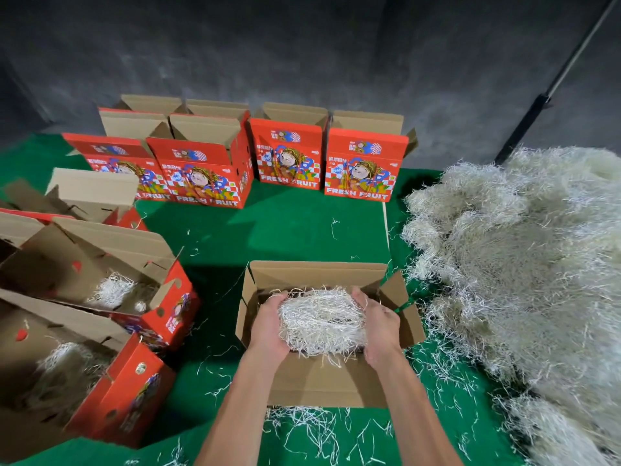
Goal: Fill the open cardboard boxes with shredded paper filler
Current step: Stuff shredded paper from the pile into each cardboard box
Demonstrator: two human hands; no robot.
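An open cardboard box (319, 275) stands on the green surface right in front of me, flaps spread. A wad of white shredded paper (321, 322) sits over its opening, held between both hands. My left hand (268, 326) cups its left side and my right hand (378, 326) cups its right side, fingers curled round the wad. A large heap of shredded paper (524, 270) fills the right side of the view.
Two open red fruit boxes (100, 264) (50, 364) at the left hold some shredded paper. Several more open red boxes (289, 153) stand in a row at the back. Loose strands litter the green surface (285, 230). A dark pole (537, 112) leans at the far right.
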